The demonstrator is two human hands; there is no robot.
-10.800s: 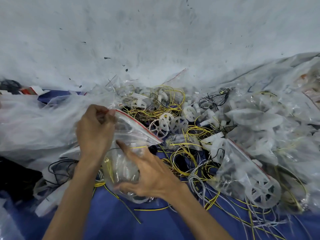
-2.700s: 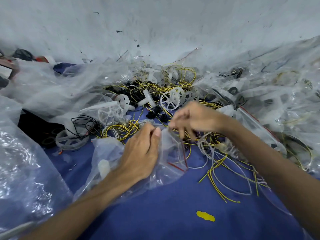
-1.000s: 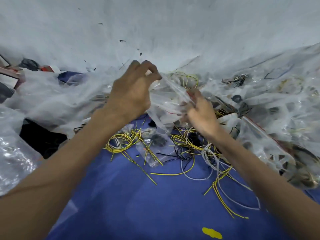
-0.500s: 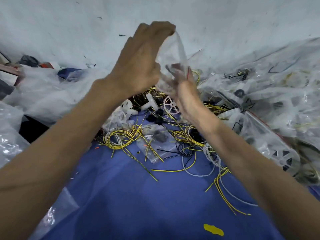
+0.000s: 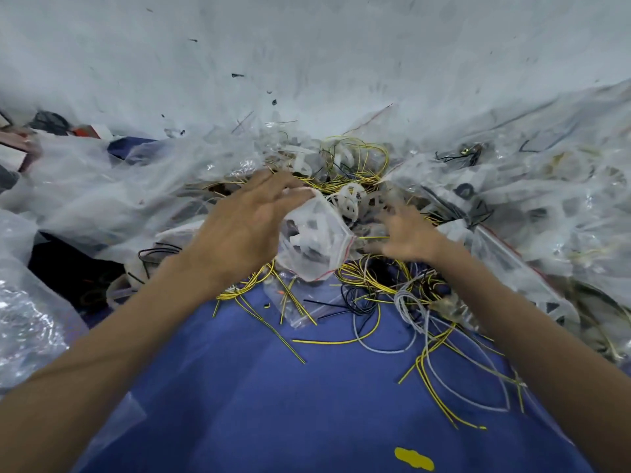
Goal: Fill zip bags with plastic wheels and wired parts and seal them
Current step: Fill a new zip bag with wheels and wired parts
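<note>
Loosely straight, fingers [image 5: 273,180] of the left hand [image 5: 246,227] are touching the top corner of a filled zip bag [image 5: 312,247]. Just right of the bag, the right hand [image 5: 408,238] is spreading blurred fingers, seemingly holding nothing. Yellow wires [image 5: 362,274] are lying beneath the bag.

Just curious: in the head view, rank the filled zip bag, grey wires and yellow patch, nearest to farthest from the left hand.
1. Filled zip bag, just right of the left hand.
2. Grey wires, farther right.
3. Yellow patch, bottom edge.

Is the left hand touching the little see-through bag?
Touching. The head view shows the zip bag with its top corner tucked under the fingers of the left hand, no gap.
</note>
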